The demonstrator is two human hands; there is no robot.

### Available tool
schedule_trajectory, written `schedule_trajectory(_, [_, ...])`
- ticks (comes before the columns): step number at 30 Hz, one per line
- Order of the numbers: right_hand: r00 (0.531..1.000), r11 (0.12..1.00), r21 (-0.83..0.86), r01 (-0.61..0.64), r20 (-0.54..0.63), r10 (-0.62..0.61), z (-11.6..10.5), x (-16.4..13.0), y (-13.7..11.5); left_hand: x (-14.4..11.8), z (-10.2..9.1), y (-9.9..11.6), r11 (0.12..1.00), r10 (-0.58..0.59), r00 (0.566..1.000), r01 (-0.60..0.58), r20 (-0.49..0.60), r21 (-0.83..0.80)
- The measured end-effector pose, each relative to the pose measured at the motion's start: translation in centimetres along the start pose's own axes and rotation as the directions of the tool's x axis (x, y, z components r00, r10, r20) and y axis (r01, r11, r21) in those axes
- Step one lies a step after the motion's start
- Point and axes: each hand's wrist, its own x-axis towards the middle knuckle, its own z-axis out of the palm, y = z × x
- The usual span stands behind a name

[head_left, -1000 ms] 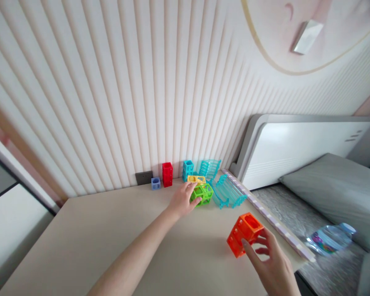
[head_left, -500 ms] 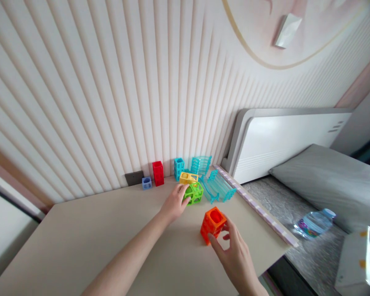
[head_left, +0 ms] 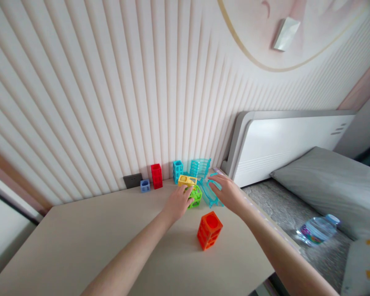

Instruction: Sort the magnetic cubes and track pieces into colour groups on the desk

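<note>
My left hand (head_left: 177, 203) is at the green block frame (head_left: 197, 196), its thumb and fingers closed on the near left side. Right behind that is a yellow block frame (head_left: 185, 179), close to my fingertips. My right hand (head_left: 230, 192) reaches over the clear blue track pieces (head_left: 206, 191), fingers and thumb apart; it partly hides them, and I see nothing held. Nearer to me, a stack of orange blocks (head_left: 209, 232) stands upright on the table, untouched by either hand.
Along the ribbed wall stand a blue block stack (head_left: 178, 172), a red stack (head_left: 157, 176) and a small blue-violet block (head_left: 145, 186), beside a black socket plate (head_left: 132, 180). Right of the table (head_left: 117, 230), a bed carries a grey pillow (head_left: 320, 176) and a water bottle (head_left: 317, 230).
My right hand has let go of the orange stack and moved forward to the clear blue track pieces. The orange stack stays standing. My left hand remains at the green block frame.
</note>
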Motion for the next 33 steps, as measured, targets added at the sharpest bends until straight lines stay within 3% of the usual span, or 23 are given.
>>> schedule_trajectory(2, [0.961, 0.996, -0.079, 0.043, 0.275, -0.019, 1.6, 4.3, 0.4, 0.1, 0.4, -0.1, 1.000, 0.005, 1.000, -0.005, 0.002, 0.009])
schedule_trajectory(5, [0.900, 0.990, -0.095, 0.101, 0.432, -0.050, 4.6, 8.3, 0.6, 0.1, 0.6, -0.4, 1.000, 0.022, 1.000, -0.022, 0.011, 0.022])
schedule_trajectory(8, [0.837, 0.982, -0.081, 0.173, 0.538, -0.103, 6.5, 10.1, 0.6, -0.1, 0.4, -0.7, 0.999, 0.043, 0.999, -0.044, 0.030, 0.032])
schedule_trajectory(12, [0.746, 0.969, -0.034, 0.245, 0.645, -0.167, 7.1, 11.2, 0.6, -0.6, -0.2, -1.0, 0.997, 0.069, 0.996, -0.072, 0.058, 0.041])
schedule_trajectory(16, [0.701, 0.954, 0.011, 0.299, 0.676, -0.227, 7.5, 11.6, 0.5, -0.9, -0.6, -0.8, 0.994, 0.094, 0.993, -0.098, 0.076, 0.051])
schedule_trajectory(27, [0.678, 0.931, 0.025, 0.364, 0.679, -0.283, 7.9, 11.4, 0.4, -0.7, 0.3, -0.1, 0.992, 0.082, 0.996, -0.085, 0.037, 0.092])
schedule_trajectory(30, [0.692, 0.928, 0.009, 0.372, 0.664, -0.283, 7.5, 11.3, 0.2, -0.9, 0.0, 0.2, 0.992, 0.079, 0.996, -0.082, 0.035, 0.092])
schedule_trajectory(33, [0.735, 0.926, -0.027, 0.377, 0.617, -0.281, 6.7, 11.6, -0.2, -1.1, -1.0, 0.4, 0.992, 0.102, 0.995, -0.102, 0.004, 0.073])
